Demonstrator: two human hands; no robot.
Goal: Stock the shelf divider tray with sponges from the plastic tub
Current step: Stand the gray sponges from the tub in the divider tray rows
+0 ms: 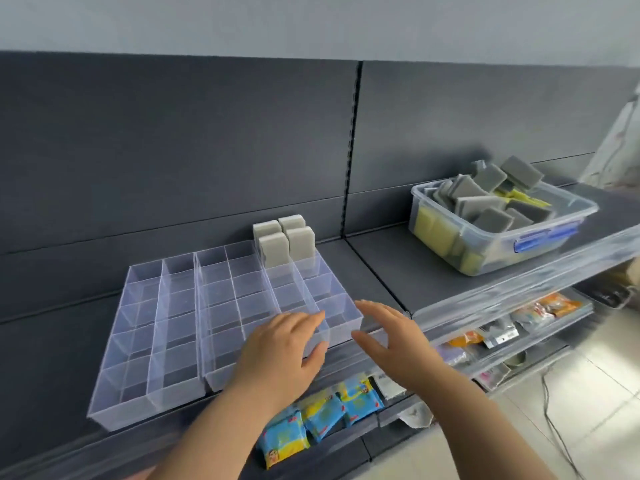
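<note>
A clear shelf divider tray [145, 327] made of several compartments lies on the dark shelf. Several grey sponges [284, 241] stand upright in its far right cells. At the right, a clear plastic tub [485, 237] with blue clips is piled with grey and yellow sponges [491, 199]. My left hand [280, 355] rests over the tray's near right corner, fingers apart, holding nothing. My right hand [391, 337] hovers just right of that corner, open and empty.
The dark shelf [398, 268] has a clear plastic front rail [519, 282]. Below it, lower shelves hold blue and yellow packets [322, 414] and other small packaged goods [533, 313]. A cable [561, 434] trails over the tiled floor at lower right.
</note>
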